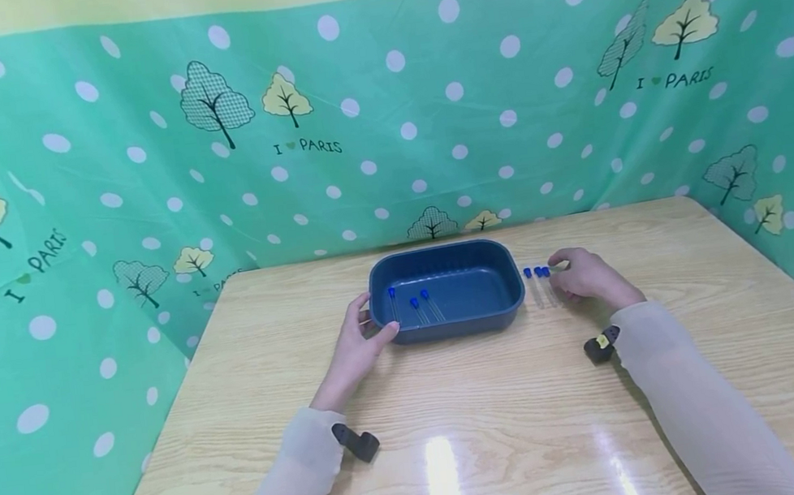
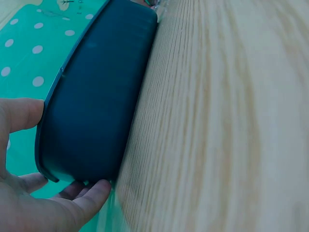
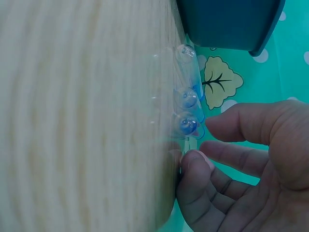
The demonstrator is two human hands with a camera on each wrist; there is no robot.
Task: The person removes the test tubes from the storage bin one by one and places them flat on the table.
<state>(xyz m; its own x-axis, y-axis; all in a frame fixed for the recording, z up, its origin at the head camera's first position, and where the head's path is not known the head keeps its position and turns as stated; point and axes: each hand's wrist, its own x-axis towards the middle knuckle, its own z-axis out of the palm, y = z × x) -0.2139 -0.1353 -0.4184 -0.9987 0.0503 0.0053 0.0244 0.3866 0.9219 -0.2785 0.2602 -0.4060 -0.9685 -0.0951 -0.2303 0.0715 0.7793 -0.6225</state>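
Note:
A dark blue plastic basin point(image 1: 461, 327) stands on the table. My left hand point(image 1: 357, 350) grips its left end, thumb at the near rim and fingers round the end wall. Inside the basin lie three clear test tubes with blue caps point(image 1: 425, 294). Right of the basin, three more capped test tubes point(image 1: 536, 272) lie side by side on the tabletop. Next to the rightmost of these is my right hand point(image 1: 587, 275), fingers loosely bent and thumb apart. In the right wrist view the rounded tube ends point(image 3: 187, 123) show just beside its fingertips, with nothing between them.
The wooden table point(image 1: 505, 423) reaches back to a green dotted curtain point(image 1: 382, 118) printed with trees, which also hangs along both sides. Black wrist cameras point(image 1: 356, 442) are strapped over both pale sleeves point(image 1: 701, 401).

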